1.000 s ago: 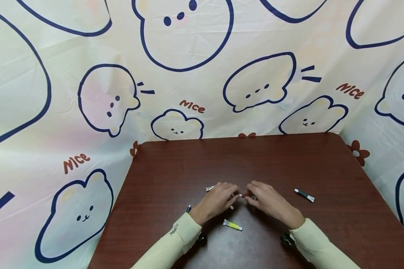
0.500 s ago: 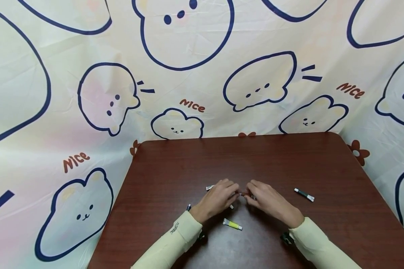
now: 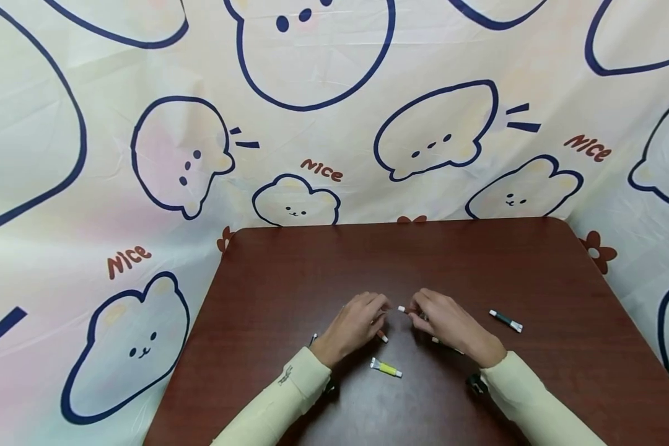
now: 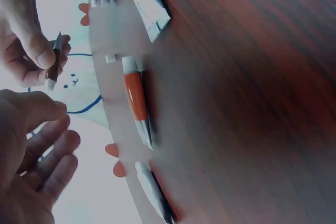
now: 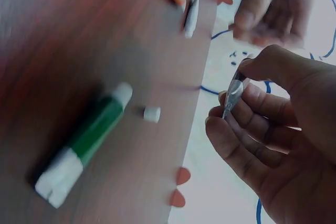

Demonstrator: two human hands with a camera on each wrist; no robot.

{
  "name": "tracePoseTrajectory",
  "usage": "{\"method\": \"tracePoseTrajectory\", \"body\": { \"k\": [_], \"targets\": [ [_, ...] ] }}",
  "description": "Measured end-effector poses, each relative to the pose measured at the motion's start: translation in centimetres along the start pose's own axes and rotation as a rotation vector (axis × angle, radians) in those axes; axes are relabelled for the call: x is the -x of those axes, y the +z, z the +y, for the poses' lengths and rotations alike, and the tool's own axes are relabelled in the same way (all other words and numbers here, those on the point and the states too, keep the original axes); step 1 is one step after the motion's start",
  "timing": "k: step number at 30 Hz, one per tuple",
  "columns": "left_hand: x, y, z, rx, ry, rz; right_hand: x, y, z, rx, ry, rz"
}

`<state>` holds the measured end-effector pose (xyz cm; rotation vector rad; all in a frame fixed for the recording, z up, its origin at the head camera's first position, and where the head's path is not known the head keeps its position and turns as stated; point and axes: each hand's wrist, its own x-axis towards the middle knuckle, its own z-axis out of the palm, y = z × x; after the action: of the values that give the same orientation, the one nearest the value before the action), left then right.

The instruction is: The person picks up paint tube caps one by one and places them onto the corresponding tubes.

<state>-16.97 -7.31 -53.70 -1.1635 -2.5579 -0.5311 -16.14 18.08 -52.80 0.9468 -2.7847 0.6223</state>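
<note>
My right hand (image 3: pixel 448 323) pinches a small brown paint tube (image 4: pixel 54 65) between thumb and fingers. The tube's white end (image 3: pixel 402 308) points toward my left hand (image 3: pixel 352 327). That left hand holds nothing; its fingers are loosely bent, a short gap from the tube. In the right wrist view the tube's silvery crimped end (image 5: pixel 234 94) shows between the right fingertips. An orange paint tube (image 4: pixel 135 95) lies on the table below the left hand. A loose white cap (image 5: pixel 152 114) lies on the table near a green paint tube (image 5: pixel 97 132), below the right hand.
On the brown table (image 3: pixel 334 266) lie a yellow paint tube (image 3: pixel 386 368) in front, a dark green one (image 3: pixel 505 321) at right, and a dark-tipped one (image 3: pixel 313 339) by the left wrist. A white tube (image 4: pixel 151 187) lies beyond the orange one. A patterned cloth (image 3: pixel 290 142) hangs behind.
Both hands met at the brown tube before. Now the left hand has come off it and moved slightly away, leaving the tube in the right hand. Both hands sit a little farther up.
</note>
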Motion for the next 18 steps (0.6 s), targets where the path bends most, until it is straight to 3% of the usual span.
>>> {"method": "tracePoseTrajectory", "body": {
  "k": [5,18],
  "targets": [
    [0.7,-0.3,-0.6,-0.038,-0.076,-0.016,-0.3,-0.3,1.2,0.012,0.052,0.007],
    [2.4,-1.5,-2.5,-0.070,-0.158,0.011,-0.7,-0.7,3.3,0.029,0.133,-0.005]
  ]
}}
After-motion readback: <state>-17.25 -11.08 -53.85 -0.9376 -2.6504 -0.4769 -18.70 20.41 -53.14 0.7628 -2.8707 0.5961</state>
